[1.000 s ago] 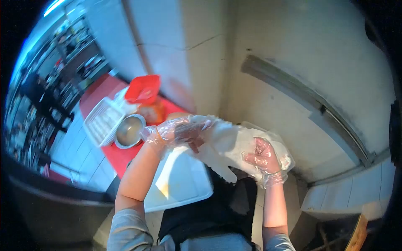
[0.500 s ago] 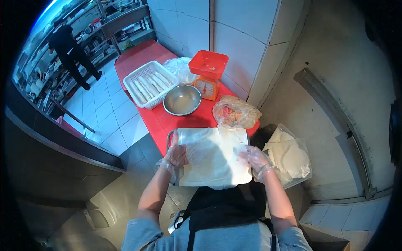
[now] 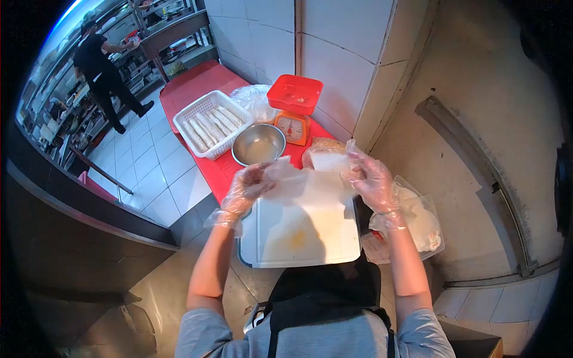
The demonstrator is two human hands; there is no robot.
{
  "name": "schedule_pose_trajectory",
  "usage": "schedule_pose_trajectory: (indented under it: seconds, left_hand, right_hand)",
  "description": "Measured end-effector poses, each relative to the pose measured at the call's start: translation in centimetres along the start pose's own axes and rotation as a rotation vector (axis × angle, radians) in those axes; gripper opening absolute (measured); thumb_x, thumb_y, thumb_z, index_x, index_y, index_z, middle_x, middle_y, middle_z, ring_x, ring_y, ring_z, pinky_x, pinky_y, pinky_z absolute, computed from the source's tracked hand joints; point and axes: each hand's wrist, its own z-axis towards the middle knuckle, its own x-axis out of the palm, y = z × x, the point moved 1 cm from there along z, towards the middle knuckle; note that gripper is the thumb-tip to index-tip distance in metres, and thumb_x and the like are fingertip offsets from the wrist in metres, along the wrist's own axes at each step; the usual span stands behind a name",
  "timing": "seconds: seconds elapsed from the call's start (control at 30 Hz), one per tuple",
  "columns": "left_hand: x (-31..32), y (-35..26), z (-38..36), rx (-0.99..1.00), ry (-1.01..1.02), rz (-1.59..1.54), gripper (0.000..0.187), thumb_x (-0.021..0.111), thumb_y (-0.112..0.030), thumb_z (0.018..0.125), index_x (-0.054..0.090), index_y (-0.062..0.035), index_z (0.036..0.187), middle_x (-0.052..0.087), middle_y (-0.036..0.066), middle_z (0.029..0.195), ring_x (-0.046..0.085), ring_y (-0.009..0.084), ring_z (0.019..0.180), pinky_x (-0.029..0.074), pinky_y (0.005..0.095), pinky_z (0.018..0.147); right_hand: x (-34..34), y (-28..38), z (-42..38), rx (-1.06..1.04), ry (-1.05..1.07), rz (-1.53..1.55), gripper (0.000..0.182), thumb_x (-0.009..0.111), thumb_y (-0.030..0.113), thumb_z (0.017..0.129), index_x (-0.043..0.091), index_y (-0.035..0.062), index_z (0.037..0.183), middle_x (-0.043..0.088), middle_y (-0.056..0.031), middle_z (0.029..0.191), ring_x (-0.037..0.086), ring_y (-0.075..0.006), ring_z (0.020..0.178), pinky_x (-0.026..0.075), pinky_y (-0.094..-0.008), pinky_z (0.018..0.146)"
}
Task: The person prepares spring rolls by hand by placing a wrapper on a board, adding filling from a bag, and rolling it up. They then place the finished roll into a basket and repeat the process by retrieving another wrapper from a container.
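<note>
Both hands wear clear plastic gloves. A thin, pale, translucent wrapper sheet is stretched between them above the far part of the white cutting board. My left hand pinches the sheet's left edge, close to the steel bowl. On the other side my right hand grips the right edge, its fingers near the plastic bag of filling, which the raised sheet partly hides. The bared board shows a yellowish stain.
On the red table stand a white basket of long pale rolls and an orange scale with a red pan. A clear container of pale sheets is at the right. A person stands at shelves, back left.
The sheet lay flat on the board between my hands; now both hands have raised it and moved it forward, baring the board. The person at the shelves has stretched out an arm.
</note>
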Motion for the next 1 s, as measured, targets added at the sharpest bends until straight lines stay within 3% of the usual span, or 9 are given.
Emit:
schedule_pose_trajectory:
  seconds: [0.17,0.3,0.43,0.53,0.6,0.63,0.7,0.87,1.0]
  left_hand:
    - [-1.7,-1.9,-4.4,-0.037,-0.013,0.465,0.031,0.075,0.002,0.08,0.068,-0.0022,0.11,0.072,0.01,0.108,0.066,0.0203,0.106,0.049,0.0347,0.1]
    - [-3.7,3.9,-6.7,0.392,0.122,0.728,0.02,0.073,0.003,0.079,0.068,-0.0089,0.094,0.073,0.007,0.104,0.065,0.0282,0.112,0.035,0.0493,0.113]
    - [-5.3,6.8,-8.0,0.423,-0.125,1.014,0.025,0.06,0.011,0.082,0.068,-0.0092,0.094,0.073,0.006,0.096,0.066,0.0287,0.108,0.032,0.0531,0.114]
    - [-2.6,6.3,-6.5,0.555,-0.184,0.807,0.033,0.055,0.012,0.082,0.068,-0.0114,0.103,0.072,0.008,0.09,0.067,0.0296,0.103,0.036,0.0483,0.111]
    - [2.4,7.7,-6.6,0.132,-0.01,0.2,0.027,0.052,-0.008,0.093,0.065,-0.009,0.117,0.067,0.008,0.11,0.059,0.0238,0.113,0.037,0.0402,0.108]
    - [5.6,8.3,-7.2,-0.115,0.003,-0.199,0.034,0.049,-0.022,0.1,0.063,-0.0064,0.126,0.063,0.006,0.126,0.052,0.0175,0.123,0.037,0.0348,0.108]
    - [8.1,7.7,-7.7,0.209,0.304,0.753,0.053,0.047,-0.033,0.101,0.045,0.001,0.143,0.045,0.018,0.148,0.041,0.0332,0.138,0.026,0.0436,0.117]
    - [6.4,10.4,-6.1,0.078,0.211,1.376,0.065,0.048,-0.039,0.098,0.034,-0.0017,0.15,0.029,0.018,0.158,0.027,0.0349,0.147,0.018,0.0529,0.119]
    - [3.4,9.4,-4.7,-0.02,0.03,1.375,0.065,0.047,-0.036,0.097,0.032,-0.0016,0.151,0.027,0.016,0.16,0.026,0.0336,0.147,0.015,0.0521,0.12]
  right_hand:
    - [1.0,0.5,-5.1,-0.472,0.024,-0.143,0.045,0.074,0.01,0.081,0.065,0.0128,0.125,0.066,-0.0106,0.089,0.061,-0.0311,0.084,0.051,-0.0402,0.075]
    - [4.6,0.3,-12.0,-0.283,0.546,-0.039,0.038,0.077,0.014,0.078,0.068,0.0094,0.115,0.064,-0.0073,0.085,0.061,-0.032,0.086,0.048,-0.0429,0.082]
    - [5.5,0.1,-14.0,-0.279,0.573,0.234,0.027,0.077,0.016,0.083,0.071,0.0068,0.107,0.064,-0.0147,0.09,0.062,-0.035,0.083,0.051,-0.0415,0.077]
    - [7.7,-1.4,-12.8,-0.344,0.402,0.12,0.031,0.071,0.006,0.082,0.068,0.0026,0.112,0.066,-0.0202,0.106,0.064,-0.0379,0.094,0.053,-0.0391,0.082]
    - [10.4,-0.6,-10.6,-0.389,0.289,0.079,0.033,0.064,0.007,0.084,0.065,-0.0007,0.117,0.065,-0.0227,0.116,0.062,-0.0393,0.106,0.05,-0.0441,0.091]
    - [12.8,-1.0,-11.1,-0.361,0.444,-0.043,0.032,0.06,0.01,0.086,0.066,0.0002,0.116,0.064,-0.0232,0.119,0.06,-0.0395,0.111,0.045,-0.0461,0.098]
    - [16.1,-2.3,-12.2,-0.304,0.641,-0.122,0.034,0.054,0.017,0.088,0.067,0.0023,0.116,0.061,-0.0235,0.127,0.053,-0.0388,0.124,0.035,-0.0504,0.109]
    - [16.5,-6.5,-10.2,-0.308,0.402,-0.427,0.048,0.052,0.03,0.092,0.055,0.0024,0.131,0.05,-0.0223,0.141,0.04,-0.0348,0.139,0.027,-0.0525,0.115]
    - [13.6,-8.5,-6.5,-0.093,0.449,-0.507,0.073,0.053,0.043,0.094,0.034,-0.0016,0.149,0.037,-0.0217,0.152,0.034,-0.0346,0.143,0.027,-0.0511,0.115]
